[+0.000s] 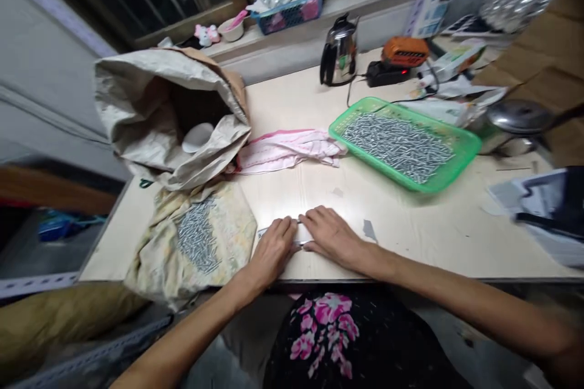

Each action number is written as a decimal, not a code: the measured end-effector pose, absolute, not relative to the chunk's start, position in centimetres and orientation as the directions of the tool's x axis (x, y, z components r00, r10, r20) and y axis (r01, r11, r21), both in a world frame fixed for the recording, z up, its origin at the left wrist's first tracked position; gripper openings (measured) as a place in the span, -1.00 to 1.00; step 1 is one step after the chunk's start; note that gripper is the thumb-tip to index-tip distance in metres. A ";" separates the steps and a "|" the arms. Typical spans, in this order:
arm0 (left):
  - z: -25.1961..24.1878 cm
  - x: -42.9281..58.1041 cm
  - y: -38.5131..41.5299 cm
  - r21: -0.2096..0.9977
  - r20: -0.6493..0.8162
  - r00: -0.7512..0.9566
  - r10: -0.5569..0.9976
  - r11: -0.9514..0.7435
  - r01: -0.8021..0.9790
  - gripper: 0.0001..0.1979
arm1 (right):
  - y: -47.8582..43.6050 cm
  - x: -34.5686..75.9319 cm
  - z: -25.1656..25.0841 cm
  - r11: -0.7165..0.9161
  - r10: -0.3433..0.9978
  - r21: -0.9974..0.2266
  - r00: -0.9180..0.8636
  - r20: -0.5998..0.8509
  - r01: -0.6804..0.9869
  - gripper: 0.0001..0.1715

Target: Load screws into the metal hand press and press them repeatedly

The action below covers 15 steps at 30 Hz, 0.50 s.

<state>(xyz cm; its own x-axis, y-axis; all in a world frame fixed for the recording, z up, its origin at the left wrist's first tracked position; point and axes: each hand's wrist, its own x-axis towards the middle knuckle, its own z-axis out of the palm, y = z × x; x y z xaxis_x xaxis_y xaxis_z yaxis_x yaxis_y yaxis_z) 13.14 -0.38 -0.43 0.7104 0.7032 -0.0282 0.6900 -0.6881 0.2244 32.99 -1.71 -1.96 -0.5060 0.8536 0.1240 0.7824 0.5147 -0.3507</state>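
Observation:
Near the table's front edge my left hand [274,248] and my right hand [335,238] face each other, fingers bent and pressed together. Between their fingertips lies a small flat pale piece [302,234] with dark, shiny bits at its edges; my fingers cover much of it and I cannot make out its kind. Left of my left hand, a heap of silver screws or nails [198,236] rests on a yellowish patterned cloth [235,213]. Many more of these silver pieces [396,143] fill a green plastic basket [438,185] beyond my right hand.
A large open paper sack [132,115] holding a white scoop or cup [198,137] stands at the left. Behind my hands lies a pink-white towel [287,152]. Farther back are a metal kettle [340,51], an orange battery [405,50] on its charger, and a lidded pot [517,121].

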 end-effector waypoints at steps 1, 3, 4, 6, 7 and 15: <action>-0.5 12.9 -0.8 0.225 -0.018 0.720 0.693 -0.699 0.679 -0.69 | -1.1 33.3 -1.9 0.536 0.839 -0.356 -0.528 0.130 0.765 -0.60; -0.7 12.5 -1.8 0.239 0.006 0.742 0.670 -0.722 0.650 -0.71 | 0.2 34.0 -1.9 0.557 0.826 -0.342 -0.549 0.131 0.757 -0.69; -0.7 12.4 -2.3 0.250 0.016 0.748 0.663 -0.727 0.639 -0.71 | 0.9 34.3 -1.9 0.566 0.819 -0.328 -0.561 0.121 0.756 -0.79; -0.9 12.4 -3.2 0.267 0.025 0.751 0.660 -0.728 0.631 -0.73 | 2.6 34.9 -2.0 0.596 0.796 -0.309 -0.596 0.106 0.741 -0.88; -1.0 12.5 -3.6 0.271 0.030 0.748 0.663 -0.726 0.632 -0.74 | 3.5 35.1 -2.0 0.616 0.780 -0.307 -0.616 0.109 0.726 -0.86; -1.2 13.4 -6.0 0.253 0.157 0.732 0.663 -0.744 0.619 -0.65 | 5.9 32.8 0.7 0.722 0.682 -0.315 -0.710 0.177 0.616 -0.79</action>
<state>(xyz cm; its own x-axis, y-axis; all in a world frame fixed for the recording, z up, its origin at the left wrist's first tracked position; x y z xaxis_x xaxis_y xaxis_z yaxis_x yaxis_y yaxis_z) 13.36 -5.99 -1.24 0.7321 0.6629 0.1569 0.6190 -0.7435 0.2530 32.80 5.89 0.71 -0.7096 0.6819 0.1772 0.6156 0.7224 -0.3149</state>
